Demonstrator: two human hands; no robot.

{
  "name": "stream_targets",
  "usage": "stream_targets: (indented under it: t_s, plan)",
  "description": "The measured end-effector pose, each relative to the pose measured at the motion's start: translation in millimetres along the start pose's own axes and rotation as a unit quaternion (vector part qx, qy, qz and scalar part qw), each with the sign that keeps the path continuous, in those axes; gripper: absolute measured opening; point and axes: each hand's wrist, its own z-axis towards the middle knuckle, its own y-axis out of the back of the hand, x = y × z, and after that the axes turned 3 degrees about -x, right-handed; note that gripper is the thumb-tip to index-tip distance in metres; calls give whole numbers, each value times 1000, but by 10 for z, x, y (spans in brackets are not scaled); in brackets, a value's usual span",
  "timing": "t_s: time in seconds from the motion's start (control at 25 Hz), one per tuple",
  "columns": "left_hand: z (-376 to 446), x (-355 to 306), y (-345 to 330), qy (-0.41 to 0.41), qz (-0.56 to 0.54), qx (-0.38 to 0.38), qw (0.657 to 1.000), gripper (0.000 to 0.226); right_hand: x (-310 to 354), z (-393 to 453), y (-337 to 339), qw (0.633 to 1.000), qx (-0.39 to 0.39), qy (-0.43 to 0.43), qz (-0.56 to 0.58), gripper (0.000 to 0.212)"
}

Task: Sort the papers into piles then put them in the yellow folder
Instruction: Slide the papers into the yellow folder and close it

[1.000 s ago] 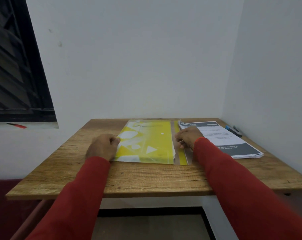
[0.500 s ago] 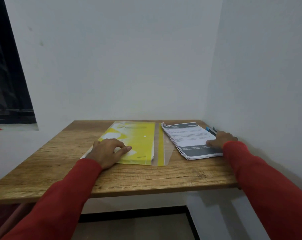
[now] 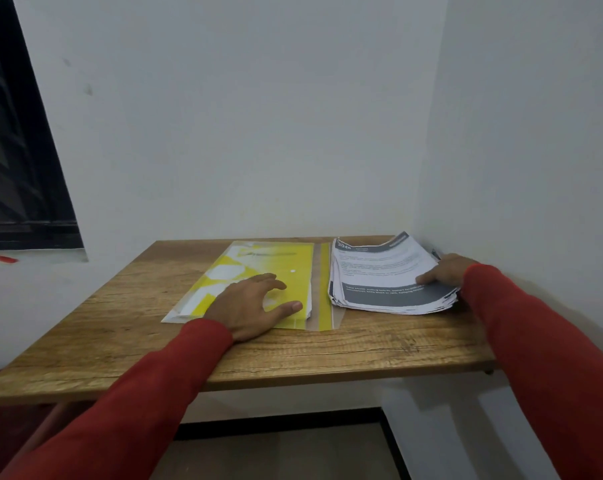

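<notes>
We see our left hand's (image 3: 250,308) fingers (image 3: 274,285) spread and flat on the yellow folder (image 3: 258,271), which lies mid-surface (image 3: 120,341). Our right hand's (image 3: 443,271) fingers pinch the right edge of the paper stack (image 3: 383,271), its far corner curling up, just beside the folder near the wall.
</notes>
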Motion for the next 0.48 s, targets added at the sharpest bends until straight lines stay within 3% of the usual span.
stream_targets:
  t_s: [0.24, 0.32, 0.48]
  plan:
    - [58, -140, -42, 17, 37, 106, 993, 78, 43, -29, 6, 965, 38, -59, 253, 35]
    - [79, -95, -62, 20, 29, 116, 993, 73, 21, -2, -50, 961, 41, -70, 266, 37]
    - [73, -91, -43, 22, -8, 114, 993, 61, -23, 59, -113, 954, 5, -15, 299, 21]
